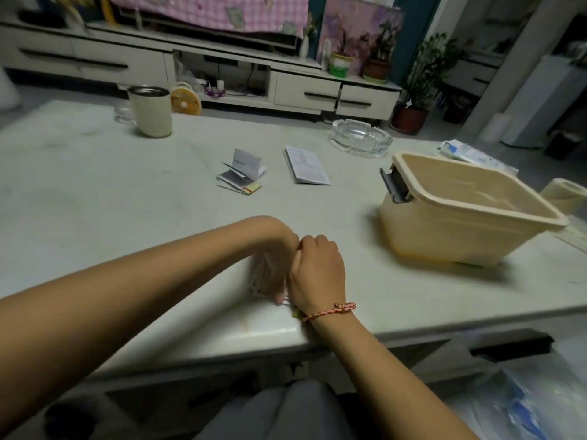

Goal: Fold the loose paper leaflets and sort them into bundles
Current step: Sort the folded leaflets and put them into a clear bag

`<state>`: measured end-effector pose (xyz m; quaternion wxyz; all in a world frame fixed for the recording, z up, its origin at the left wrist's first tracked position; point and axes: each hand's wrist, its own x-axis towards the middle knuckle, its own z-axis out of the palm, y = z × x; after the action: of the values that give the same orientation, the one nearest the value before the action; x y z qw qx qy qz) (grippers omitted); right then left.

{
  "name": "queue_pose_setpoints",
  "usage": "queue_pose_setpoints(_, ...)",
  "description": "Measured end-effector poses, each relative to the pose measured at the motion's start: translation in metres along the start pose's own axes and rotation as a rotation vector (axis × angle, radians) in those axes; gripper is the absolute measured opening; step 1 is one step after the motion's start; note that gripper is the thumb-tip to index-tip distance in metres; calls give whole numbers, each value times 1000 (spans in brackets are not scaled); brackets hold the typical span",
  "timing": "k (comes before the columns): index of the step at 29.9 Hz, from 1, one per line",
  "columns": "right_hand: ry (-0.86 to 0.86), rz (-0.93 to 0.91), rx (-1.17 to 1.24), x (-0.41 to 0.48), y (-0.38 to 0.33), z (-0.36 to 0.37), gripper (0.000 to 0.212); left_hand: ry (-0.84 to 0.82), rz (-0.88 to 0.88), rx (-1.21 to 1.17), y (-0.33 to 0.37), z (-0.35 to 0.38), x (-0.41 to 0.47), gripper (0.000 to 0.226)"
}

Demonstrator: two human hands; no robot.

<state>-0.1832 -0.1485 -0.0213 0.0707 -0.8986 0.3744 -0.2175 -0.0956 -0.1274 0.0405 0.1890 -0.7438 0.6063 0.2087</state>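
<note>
Near the front edge of the pale table (95,192) my two hands meet over a blurred paper leaflet (260,274). My left hand (276,265) bends down at the wrist and holds the paper from the left. My right hand (317,268), with a red cord bracelet on the wrist, has its fingers curled over the leaflet's right side; most of the paper is hidden. Farther back lie a small bundle of folded leaflets (241,176), its top one springing open, and a second flat folded bundle (306,166).
A beige plastic bin (457,214) with a grey latch stands at the right. A glass ashtray (360,138) sits behind it, packets (473,155) at the far right, a cream tumbler (151,111) and a small glass dish (124,113) at the back left.
</note>
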Motion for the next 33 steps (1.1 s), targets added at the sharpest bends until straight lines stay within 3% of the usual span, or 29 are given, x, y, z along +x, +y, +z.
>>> queue_pose_setpoints(2, -56, 2, -25, -2, 3, 0, 28, -10, 9, 92, 4, 0, 5, 59)
queue_pose_setpoints(6, 58, 20, 7, -5, 2, -7, 53, 86, 0, 73, 9, 0, -11, 71)
queue_pose_setpoints(10, -99, 132, 61, 0, 1, -10, 42, 143, -9, -158, -1, 12, -13, 75)
queue_pose_setpoints(16, -76, 76, -28, -2, -1, -10, 48, 119, -74, -192, -16, 16, -13, 85)
queue_pose_setpoints(22, -42, 109, -2, -4, 0, -8, 45, 61, -13, -80, -2, 5, -12, 69)
queue_pose_setpoints(25, -32, 116, 12, -6, 1, -11, 36, 43, 47, -155, -4, 5, -6, 52)
queue_pose_setpoints(27, -39, 120, 19, -5, -1, -13, 32, 38, 67, -225, -7, 7, -7, 54)
queue_pose_setpoints(30, 205, 43, -51, 3, -2, -10, 40, 40, 110, -280, -13, 5, -11, 49)
queue_pose_setpoints(33, 537, -136, -151, 18, 4, -8, 37, 218, 182, -458, -23, 2, -18, 21)
